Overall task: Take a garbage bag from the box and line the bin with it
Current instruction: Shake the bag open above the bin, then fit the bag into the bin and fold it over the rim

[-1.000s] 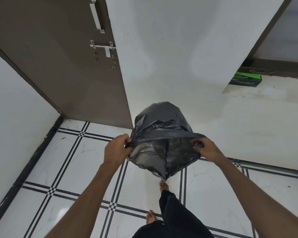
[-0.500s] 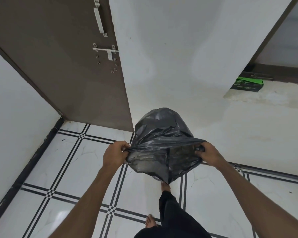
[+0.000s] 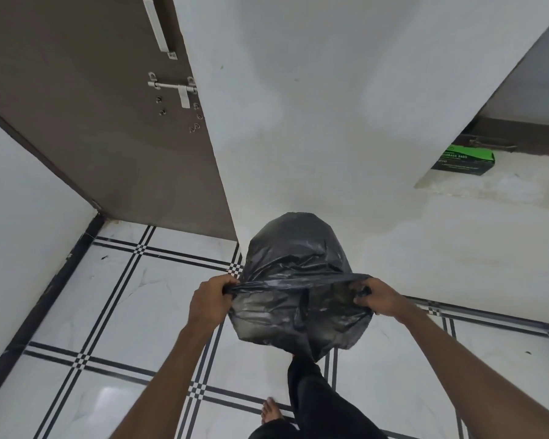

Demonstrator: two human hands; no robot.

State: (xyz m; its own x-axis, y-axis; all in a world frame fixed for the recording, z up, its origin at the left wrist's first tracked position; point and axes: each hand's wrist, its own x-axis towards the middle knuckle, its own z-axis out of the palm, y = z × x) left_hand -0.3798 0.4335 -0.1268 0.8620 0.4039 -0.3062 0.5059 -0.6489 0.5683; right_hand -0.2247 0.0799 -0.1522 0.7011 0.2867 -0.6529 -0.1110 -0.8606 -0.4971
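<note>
Gripping the black garbage bag [image 3: 295, 264] by its mouth, both hands out in front of me. My left hand [image 3: 211, 301] is fisted tight on the left edge of the rim, plastic bunched inside the fist. My right hand [image 3: 377, 301] pinches the right edge, fingers curled over the rim. Rim is pulled taut between the two hands, mouth facing me, bag puffed out and bulging away toward the white wall [image 3: 330, 106]. Loose bottom part hangs down below the rim, over my dark trouser leg [image 3: 314, 394]. Bare foot [image 3: 271, 410] on the white tiled floor [image 3: 124, 312] with black line pattern. Green bag box [image 3: 463, 160] sits on a ledge [image 3: 488, 191] far right, well apart from the bag. Brown door [image 3: 92, 106] with a bolt [image 3: 175, 88] upper left. Bin not seen.
</note>
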